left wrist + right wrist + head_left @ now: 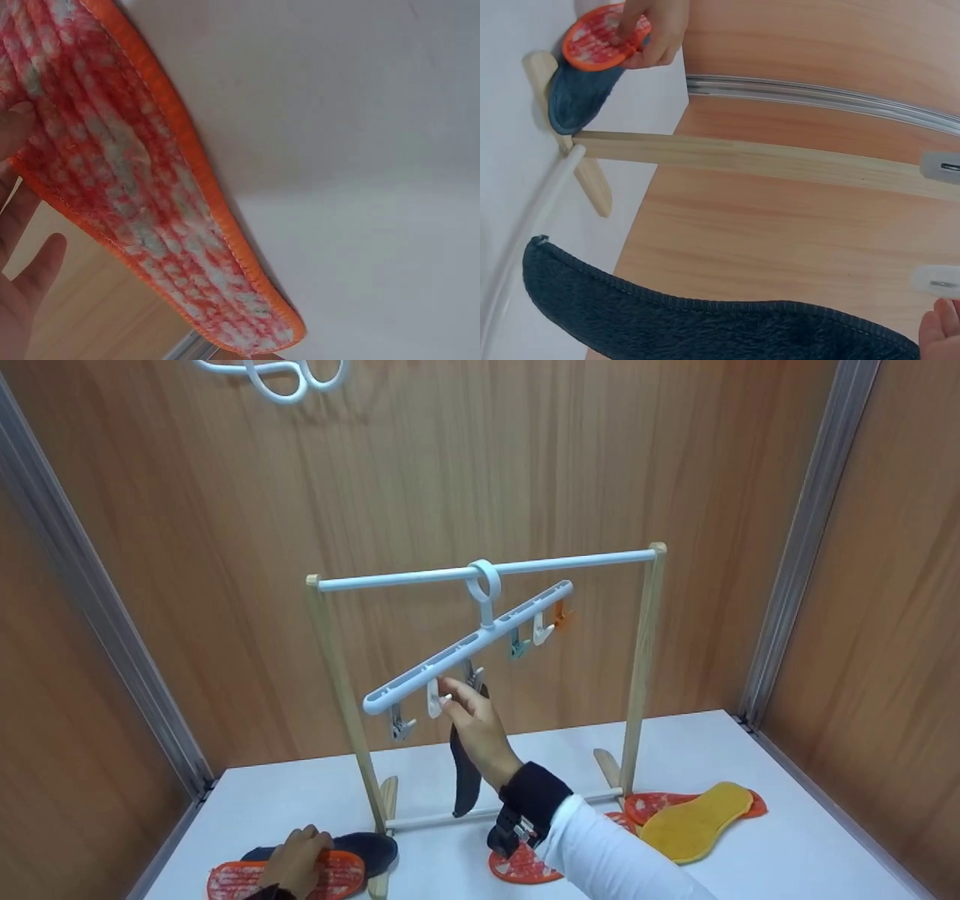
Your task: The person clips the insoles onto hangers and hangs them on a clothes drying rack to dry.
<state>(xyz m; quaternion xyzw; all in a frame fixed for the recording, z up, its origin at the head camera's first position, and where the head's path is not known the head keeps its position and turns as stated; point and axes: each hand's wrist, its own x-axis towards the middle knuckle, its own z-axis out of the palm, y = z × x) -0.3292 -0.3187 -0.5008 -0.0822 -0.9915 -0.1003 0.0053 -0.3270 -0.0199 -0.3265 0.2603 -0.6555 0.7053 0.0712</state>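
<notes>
My right hand [480,727] is raised to the clip hanger [450,654] and pinches a white clip [433,699] on its left half. Beside that hand a dark blue insole [465,776] hangs lengthwise from a grey clip [471,673]; the right wrist view shows its fuzzy surface. Low at the left, my left hand [296,859] grips a red and white insole [142,172] with an orange edge. The thumb lies on its face, and other fingers show past its edge. Another dark blue insole [367,849] lies partly under the red one.
The hanger hooks over the bar of a wooden stand [645,660], slanting. More clips, including an orange one [561,615], hang along it. At the right on the white table [810,840] lie a yellow insole [697,821] and red insoles [521,866]. Wooden panels enclose the table.
</notes>
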